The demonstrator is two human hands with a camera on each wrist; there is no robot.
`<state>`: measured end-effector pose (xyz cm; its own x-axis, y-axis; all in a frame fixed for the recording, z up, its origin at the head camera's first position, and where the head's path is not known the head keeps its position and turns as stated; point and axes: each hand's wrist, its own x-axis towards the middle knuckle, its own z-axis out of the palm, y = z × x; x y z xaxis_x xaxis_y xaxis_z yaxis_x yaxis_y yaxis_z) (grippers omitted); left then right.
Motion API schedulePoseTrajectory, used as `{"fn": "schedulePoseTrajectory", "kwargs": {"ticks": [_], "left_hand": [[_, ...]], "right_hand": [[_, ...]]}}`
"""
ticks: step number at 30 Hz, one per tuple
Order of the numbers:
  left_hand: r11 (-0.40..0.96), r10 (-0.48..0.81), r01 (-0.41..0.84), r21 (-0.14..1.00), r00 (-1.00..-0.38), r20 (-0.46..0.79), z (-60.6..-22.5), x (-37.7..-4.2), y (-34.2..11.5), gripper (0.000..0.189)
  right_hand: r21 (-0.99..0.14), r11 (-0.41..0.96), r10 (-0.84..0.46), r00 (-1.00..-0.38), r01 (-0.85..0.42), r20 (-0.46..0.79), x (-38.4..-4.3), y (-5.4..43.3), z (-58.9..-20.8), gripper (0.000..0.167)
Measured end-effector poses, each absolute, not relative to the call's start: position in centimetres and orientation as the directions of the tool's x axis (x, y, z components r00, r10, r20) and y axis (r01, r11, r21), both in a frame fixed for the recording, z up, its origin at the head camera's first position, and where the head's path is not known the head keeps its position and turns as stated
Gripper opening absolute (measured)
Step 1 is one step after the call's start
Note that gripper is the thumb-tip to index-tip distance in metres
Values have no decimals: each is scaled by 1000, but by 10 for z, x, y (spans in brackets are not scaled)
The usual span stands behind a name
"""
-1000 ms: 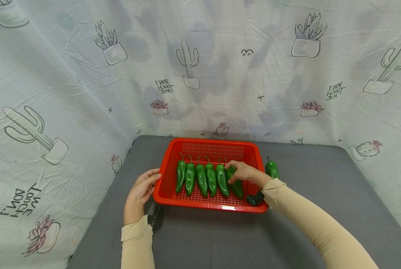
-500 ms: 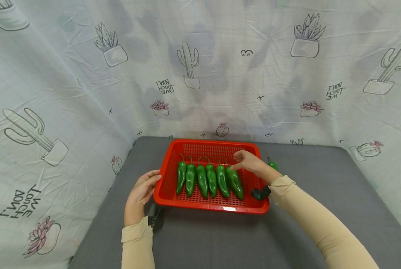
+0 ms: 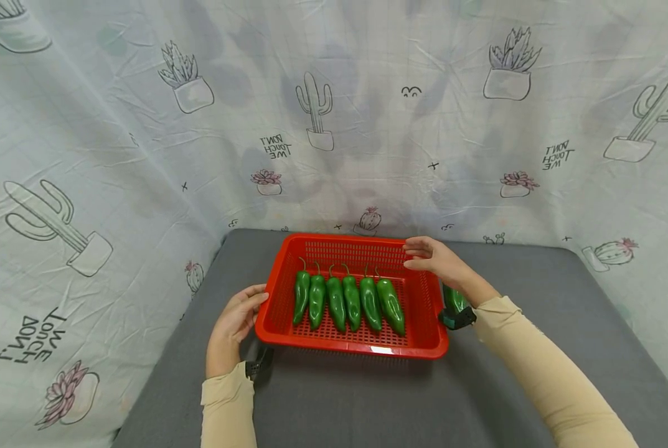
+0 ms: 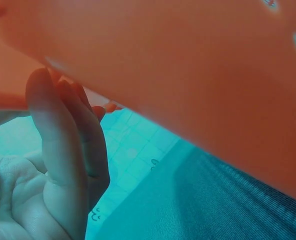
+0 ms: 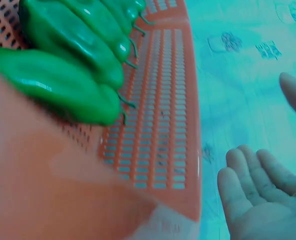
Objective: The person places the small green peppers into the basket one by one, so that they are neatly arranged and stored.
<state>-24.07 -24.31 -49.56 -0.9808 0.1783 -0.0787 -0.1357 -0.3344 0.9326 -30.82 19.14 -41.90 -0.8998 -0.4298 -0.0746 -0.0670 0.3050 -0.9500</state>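
Note:
Several green peppers [image 3: 352,302] lie side by side in a red plastic basket [image 3: 356,347], stems toward the back. At the basket's left end my left hand [image 3: 237,318] grips the rim; in the left wrist view its fingers [image 4: 58,135] curl up against the red wall. My right hand [image 3: 437,262] hovers over the back right corner, holding nothing. In the right wrist view its fingers [image 5: 248,175] are apart from the basket wall, with the thumb spread away. One more pepper [image 3: 454,300] lies outside, right of the basket, partly hidden by the right wrist.
The basket stands on a grey table [image 3: 345,404]. Behind and at the sides hangs a pale curtain [image 3: 367,124] with cactus drawings. Dark bands with small devices [image 3: 458,318] sit on the wrists.
My right hand has let go of the rightmost pepper in the basket, lifted, and moved right and back to the corner. The left hand has stayed on the rim.

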Motion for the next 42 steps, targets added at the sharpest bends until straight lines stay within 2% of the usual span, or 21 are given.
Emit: {"fn": "schedulePoseTrajectory", "kwargs": {"ticks": [9, 17, 33, 42], "left_hand": [[-339, 185, -127, 932, -980, -67, -498, -241, -244, 16], [-345, 189, -124, 930, -980, -60, -497, -241, -243, 16], [-341, 189, -121, 932, -980, -58, -497, -242, -244, 15], [-335, 169, -127, 934, -983, -73, -496, -241, -242, 15]], "right_hand": [[-969, 219, -372, -928, -114, 25, -304, 223, -421, 61], [-966, 237, -284, -958, -108, 37, -297, 249, -434, 62], [-930, 364, -158, -987, -49, -10, -292, 287, -480, 64], [-918, 397, -180, -981, -1, -77, -289, 295, -501, 69]]}}
